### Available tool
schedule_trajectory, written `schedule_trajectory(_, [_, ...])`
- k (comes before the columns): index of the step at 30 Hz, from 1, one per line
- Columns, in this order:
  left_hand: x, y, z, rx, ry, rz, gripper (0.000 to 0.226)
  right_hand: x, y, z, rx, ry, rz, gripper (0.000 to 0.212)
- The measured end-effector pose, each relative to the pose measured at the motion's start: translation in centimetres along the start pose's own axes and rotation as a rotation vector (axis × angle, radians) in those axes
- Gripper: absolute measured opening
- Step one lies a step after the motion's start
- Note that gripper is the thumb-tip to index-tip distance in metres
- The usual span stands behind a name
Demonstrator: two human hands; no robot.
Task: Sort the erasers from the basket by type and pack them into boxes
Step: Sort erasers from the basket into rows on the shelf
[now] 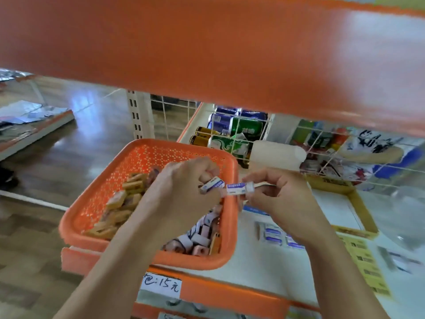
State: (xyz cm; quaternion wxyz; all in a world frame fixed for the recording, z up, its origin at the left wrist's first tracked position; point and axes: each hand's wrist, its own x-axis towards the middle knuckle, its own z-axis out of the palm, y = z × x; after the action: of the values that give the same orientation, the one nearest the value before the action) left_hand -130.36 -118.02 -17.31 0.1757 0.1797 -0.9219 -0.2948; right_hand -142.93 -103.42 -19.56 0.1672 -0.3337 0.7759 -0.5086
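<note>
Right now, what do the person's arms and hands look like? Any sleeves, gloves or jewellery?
The left forearm and right forearm are bare; no sleeve is in view. The left hand and right hand wear no gloves, and no watch, bracelet or ring shows.

Handwritten price tag, lower centre of the frame.
A white paper label (161, 287) on the orange shelf edge (230, 293) reads "包:15元" in dark marker. At mid-frame, the blue-and-white sleeved eraser (212, 185) pinched by the left hand (184, 187) and its twin eraser (238, 188) pinched by the right hand (280, 199) bear blue print too blurred to read. So are the white characters on the green drink can (247, 128) and the yellow barcode sheet (365, 265).
</note>
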Motion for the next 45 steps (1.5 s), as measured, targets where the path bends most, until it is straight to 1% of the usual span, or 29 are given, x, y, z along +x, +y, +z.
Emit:
schedule_trajectory(4, [0.1, 3.8, 3.3, -0.08, -0.043, 0.062, 0.026, -2.6, 3.0, -3.6, 0.075, 0.102, 0.111, 0.032])
schedule_trajectory(7, [-0.2, 5.6, 6.4, -0.099, -0.104, 0.121, 0.024, -4.5, 5.2, -6.1, -0.004, 0.148, 0.164, 0.02])
schedule_trajectory(9, [-0.6, 6.2, 8.6, -0.074, -0.184, 0.184, 0.016, -5.6, 6.3, -7.0, -0.042, 0.126, 0.23, 0.013])
schedule_trajectory(11, [-0.9, 6.5, 10.5, -0.012, -0.249, 0.231, 0.012, -6.4, 7.3, -7.2, -0.067, 0.073, 0.273, 0.013])
schedule_trajectory(14, [-1.4, 6.1, 12.9, 0.053, -0.299, 0.189, 0.018, -7.2, 8.2, -7.1, -0.173, 0.009, 0.307, 0.019])
schedule_trajectory(18, [-1.5, 4.5, 14.4, 0.131, -0.348, 0.14, 0.025, -7.6, 8.9, -6.7, -0.342, -0.057, 0.31, 0.01])
schedule_trajectory(20, [-1.5, 3.9, 14.7, 0.14, -0.377, 0.122, 0.026, -7.4, 8.9, -6.5, -0.404, -0.073, 0.28, 0.011])
schedule_trajectory(23, [-1.6, 3.5, 14.9, 0.146, -0.379, 0.097, 0.025, -7.0, 8.9, -6.1, -0.487, -0.088, 0.257, 0.015])
schedule_trajectory(25, [-1.6, 3.2, 15.0, 0.131, -0.373, 0.058, 0.029, -6.8, 9.0, -5.9, -0.544, -0.093, 0.243, 0.012])
schedule_trajectory(28, [-1.7, 2.8, 15.0, 0.114, -0.352, 0.015, 0.036, -6.7, 9.2, -5.9, -0.55, -0.088, 0.242, 0.011])
schedule_trajectory(32, [-1.9, 2.6, 14.8, 0.091, -0.334, -0.01, 0.034, -6.7, 9.4, -5.8, -0.557, -0.094, 0.228, 0.01])
schedule_trajectory(34, [-2.0, 2.5, 14.7, 0.087, -0.338, -0.014, 0.029, -6.8, 9.4, -5.9, -0.565, -0.114, 0.241, 0.014])
schedule_trajectory(37, [-1.9, 2.5, 14.6, 0.091, -0.341, 0.004, 0.022, -7.1, 9.4, -6.0, -0.524, -0.159, 0.289, 0.029])
schedule_trajectory(39, [-1.9, 2.6, 14.5, 0.085, -0.341, 0.002, 0.022, -7.3, 9.4, -6.0, -0.514, -0.189, 0.306, 0.036])
schedule_trajectory(43, [-1.8, 2.4, 14.4, 0.076, -0.338, -0.018, 0.026, -7.5, 9.2, -5.8, -0.484, -0.189, 0.302, 0.023])
schedule_trajectory(45, [-1.8, 2.4, 14.3, 0.068, -0.339, -0.021, 0.024, -7.6, 9.0, -6.1, -0.484, -0.205, 0.305, 0.024])
